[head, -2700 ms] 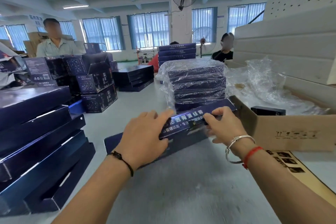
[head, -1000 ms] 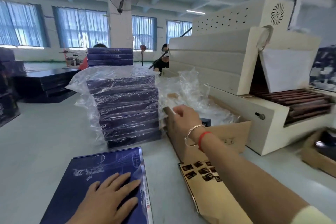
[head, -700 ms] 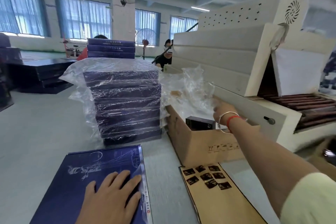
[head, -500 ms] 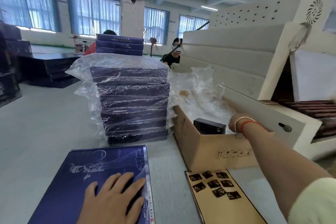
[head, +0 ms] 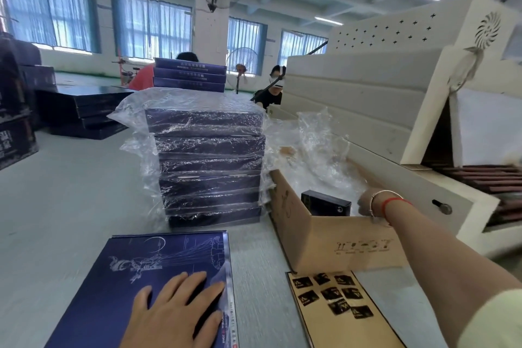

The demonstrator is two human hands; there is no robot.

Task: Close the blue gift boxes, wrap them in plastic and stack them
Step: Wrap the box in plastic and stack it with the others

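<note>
My left hand (head: 175, 311) lies flat, fingers straight and spread, pressing on the lid of the closed blue gift box (head: 141, 288) at the near edge of the counter (head: 56, 206). The box lies flat, just in front of me, its long axis running away from me and leaning a bit right; its open-side edge with the printed strip faces right, toward the carton.

My right hand (head: 364, 202) is stretched forward and right, over the rim of the cardboard carton (head: 339, 243), down among the loose plastic wrap (head: 316, 155) stuffed inside. Fingers are hidden behind the carton wall and the wrap, so I can't tell whether they're curled on plastic or not. A small black box (head: 324, 202) stands in the carton just left of that hand.

Key relation: the plastic is well right and ahead of the gift box, so the right hand is the nearer one for it; the gift box sits under the left hand, left and nearer to me than the carton. My guess is the next move draws a sheet or bag leftward and back toward the box's right edge while the left hand keeps it steady.

The wrapped stack (head: 209, 161) stands directly beyond the gift box, touching the carton's left side or just beside it. That's where this box should go once wrapped. The stack is already tall, so placement needs care.
</note>
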